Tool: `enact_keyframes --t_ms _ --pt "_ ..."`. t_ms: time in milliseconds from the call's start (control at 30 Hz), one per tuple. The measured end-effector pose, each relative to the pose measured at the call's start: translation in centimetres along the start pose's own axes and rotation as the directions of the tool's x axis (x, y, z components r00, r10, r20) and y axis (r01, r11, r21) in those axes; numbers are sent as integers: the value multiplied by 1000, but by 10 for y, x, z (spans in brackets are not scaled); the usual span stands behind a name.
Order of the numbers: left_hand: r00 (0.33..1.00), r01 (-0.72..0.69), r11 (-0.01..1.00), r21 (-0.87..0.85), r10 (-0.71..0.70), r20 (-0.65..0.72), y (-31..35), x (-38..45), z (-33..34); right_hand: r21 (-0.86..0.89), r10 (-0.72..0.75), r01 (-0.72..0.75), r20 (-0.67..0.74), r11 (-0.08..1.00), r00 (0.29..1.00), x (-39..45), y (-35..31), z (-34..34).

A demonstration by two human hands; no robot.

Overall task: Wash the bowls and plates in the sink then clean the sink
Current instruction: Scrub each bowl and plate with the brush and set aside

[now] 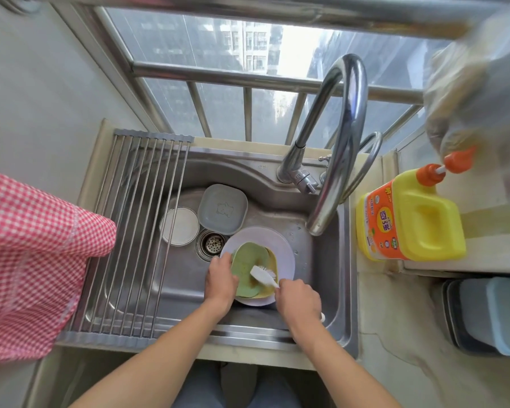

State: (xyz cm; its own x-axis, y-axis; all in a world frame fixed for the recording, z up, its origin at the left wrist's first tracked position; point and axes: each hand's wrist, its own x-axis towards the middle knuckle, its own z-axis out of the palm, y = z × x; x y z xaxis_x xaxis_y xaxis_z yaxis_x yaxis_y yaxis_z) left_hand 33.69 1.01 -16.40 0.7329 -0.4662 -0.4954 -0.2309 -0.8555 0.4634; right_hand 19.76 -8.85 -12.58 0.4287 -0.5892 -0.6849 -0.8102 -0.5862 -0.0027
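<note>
Stainless sink (321, 260) under a barred window, gooseneck faucet (340, 136) arching over its far right. Left hand (221, 279) grips the near-left rim of a green plate (245, 266), fingers curled over the edge, tilting it up off a yellow dish (273, 260) beneath; both sit in a pale lilac plate (283, 248). Right hand (298, 298) is clamped round the handle of a white dish brush (262, 275), whose head lies on the green plate just beyond and left of that grip. Brownish residue shows on the plate just beside the brush head. Past the left grip: drain strainer (214, 242), then a grey square dish (223, 209) and a round white plate (179, 226), apart from the stack, not yet touched. Roll-up drying rack (142, 231) covers the sink's left side, well left of both grips; a red checked cloth (27, 245) hangs over its edge. Yellow detergent jug (409, 213) stands on the desk to the right of the right grip. Risks, my judgement: the plate is held by one wet rim only, so a hard brush stroke could twist it out of the left grip and knock it on the dishes below, chipping them. The stack is loose, so scrubbing could slide it toward the drain. No water appears to run from the spout, so the residue may smear rather than rinse.
</note>
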Motion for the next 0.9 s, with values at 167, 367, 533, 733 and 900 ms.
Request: enact_keyframes --t_ms 167,367,533,733,900 --pt "995 94 989 -116 -95 -4 -9 5 3 98 -98 87 115 991 989 -1 7 -9" --pt "968 237 960 -151 -247 -45 -29 3 9 30 -60 60 -15 998 998 6 28 -14" --pt "904 387 884 -263 -420 -78 -29 0 14 2 -70 70 60 998 996 0 9 -2" --pt "891 443 830 -339 -449 65 -44 8 23 243 -154 118 135 963 979 5 7 -1" --pt "879 477 810 -341 -452 154 -47 12 29 361 -25 32 -23 932 999 10 5 11"
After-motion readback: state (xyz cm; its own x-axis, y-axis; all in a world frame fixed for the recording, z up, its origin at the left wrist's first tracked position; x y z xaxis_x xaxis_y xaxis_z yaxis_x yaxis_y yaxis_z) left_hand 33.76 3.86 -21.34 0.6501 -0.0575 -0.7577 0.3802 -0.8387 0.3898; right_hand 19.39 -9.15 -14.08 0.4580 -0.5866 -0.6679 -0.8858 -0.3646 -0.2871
